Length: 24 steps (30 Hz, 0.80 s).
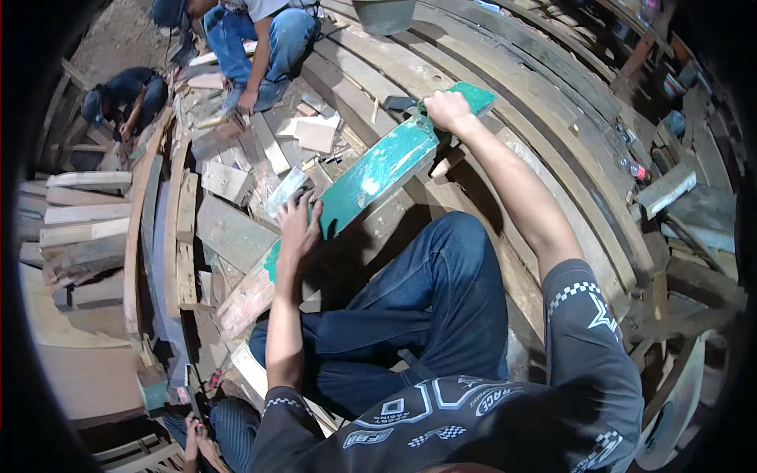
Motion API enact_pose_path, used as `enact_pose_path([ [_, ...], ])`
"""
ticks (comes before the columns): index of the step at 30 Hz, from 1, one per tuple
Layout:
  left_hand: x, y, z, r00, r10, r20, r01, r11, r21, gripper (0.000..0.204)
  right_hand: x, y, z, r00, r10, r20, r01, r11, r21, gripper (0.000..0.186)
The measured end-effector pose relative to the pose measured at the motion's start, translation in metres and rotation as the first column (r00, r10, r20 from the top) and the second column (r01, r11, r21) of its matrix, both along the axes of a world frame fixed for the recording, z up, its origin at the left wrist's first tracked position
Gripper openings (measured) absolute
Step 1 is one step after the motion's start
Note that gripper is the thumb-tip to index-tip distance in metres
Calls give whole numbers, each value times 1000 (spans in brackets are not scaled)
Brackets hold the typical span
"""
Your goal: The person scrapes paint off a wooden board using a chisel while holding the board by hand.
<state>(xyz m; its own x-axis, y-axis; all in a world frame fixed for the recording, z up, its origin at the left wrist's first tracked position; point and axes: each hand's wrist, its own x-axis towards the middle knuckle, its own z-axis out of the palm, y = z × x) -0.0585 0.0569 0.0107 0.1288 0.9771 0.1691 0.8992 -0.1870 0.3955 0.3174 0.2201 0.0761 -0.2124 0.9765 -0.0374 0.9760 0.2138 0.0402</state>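
Several long, curved, brown timber beams [520, 102] are sweeping across the scene. Three other people are working nearby: one [288, 39] crouching above, one [134, 98] at far left, one [229, 430] at lower left. One long, flat wooden board with flaking green paint [367, 181] is lying slantwise before the person's bent legs, its long axis running from lower left to upper right. Its lower end is showing pale, worn wood; its upper end is projecting past the right hand toward the beams, whose bare faces are offering open room there. Its near edge is facing the legs, leaving a narrow shadowed gap. One grey bucket [385, 16] is standing at the top. The two hands are working well apart: the left hand [298, 225] is touching the board's far edge, its grip unclear; the right hand [447, 110] is closing over the upper part, its hold uncertain. One dark flat piece [400, 102] is lying just beside it.
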Motion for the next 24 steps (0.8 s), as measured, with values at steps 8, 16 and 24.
enact_pose_path([
  [8,-26,-13,32,999,-41,26,41,999,18,54,-5,-58,32,888,-170,-428,158,985,-64,33],
  [16,-37,-12,33,953,104,283,-128,989,69,44,-73,-138,97,247,-322,-914,-461,791,-402,36],
  [24,-43,1,33,591,301,748,-146,952,-268,47,-98,-130,48,38,-343,-938,-737,624,-258,47],
])
